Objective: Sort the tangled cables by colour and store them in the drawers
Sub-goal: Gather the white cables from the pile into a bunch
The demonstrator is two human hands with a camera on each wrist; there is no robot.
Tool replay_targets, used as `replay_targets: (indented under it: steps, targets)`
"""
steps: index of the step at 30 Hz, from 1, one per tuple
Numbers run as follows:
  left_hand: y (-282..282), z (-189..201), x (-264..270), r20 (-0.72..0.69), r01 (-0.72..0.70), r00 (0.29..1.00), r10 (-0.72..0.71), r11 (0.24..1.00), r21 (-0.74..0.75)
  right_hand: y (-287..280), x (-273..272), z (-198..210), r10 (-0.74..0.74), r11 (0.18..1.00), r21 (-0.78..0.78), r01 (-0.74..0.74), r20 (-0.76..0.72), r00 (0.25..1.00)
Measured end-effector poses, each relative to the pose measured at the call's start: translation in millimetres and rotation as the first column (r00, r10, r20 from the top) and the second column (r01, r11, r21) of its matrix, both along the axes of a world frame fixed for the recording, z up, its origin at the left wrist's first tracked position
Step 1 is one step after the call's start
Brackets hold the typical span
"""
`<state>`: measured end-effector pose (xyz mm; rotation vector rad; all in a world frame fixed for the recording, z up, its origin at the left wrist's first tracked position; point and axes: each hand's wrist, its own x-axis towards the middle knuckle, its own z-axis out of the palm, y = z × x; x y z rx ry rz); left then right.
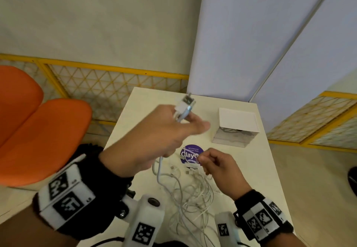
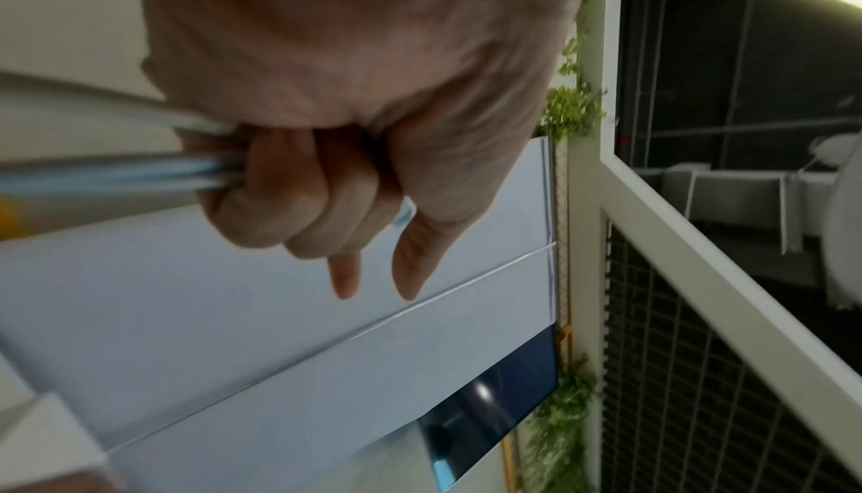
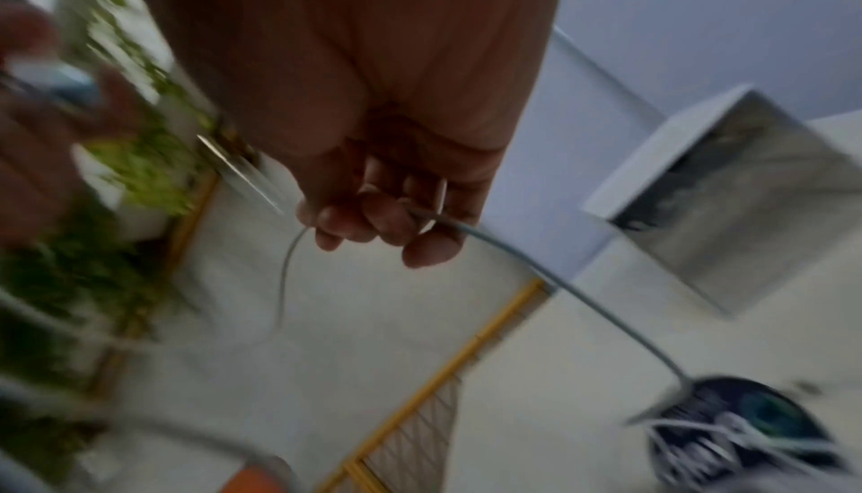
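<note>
Two hands (image 1: 154,136), one drawer box (image 1: 236,127), perhaps five cables (image 1: 189,194)

Pale wall (image 1: 96,15), yellow lattice railing (image 1: 108,84), orange chairs (image 1: 38,131) left of white table (image 1: 260,179), bluish partition panels (image 1: 251,34).

orange chairs (image 1: 38,131); purple sticker (image 1: 190,151), white table (image 1: 266,179)

The left hand (image 1: 166,131) is raised above the table, fingers curled around white cables, thumb out. The right hand (image 1: 218,166) sits lower, pinching a thin cable.
</note>
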<state>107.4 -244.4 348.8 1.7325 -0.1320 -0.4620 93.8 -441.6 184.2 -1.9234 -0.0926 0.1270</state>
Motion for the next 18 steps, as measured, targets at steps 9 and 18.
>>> replay_targets:
  steps: [9,18]
  targets:
    - [-5.8,-22.9,7.3,0.065,0.018,0.997,-0.037,0.963,0.270,-3.7,-8.3,89.4,0.075,0.995,0.042,-0.086,0.212,0.974]
    - [21.8,18.5,20.1,0.198,-0.252,0.900,0.389,0.833,-0.493,-66.3,-13.2,-4.7,-0.148,0.989,0.001,0.149,-0.019,0.989]
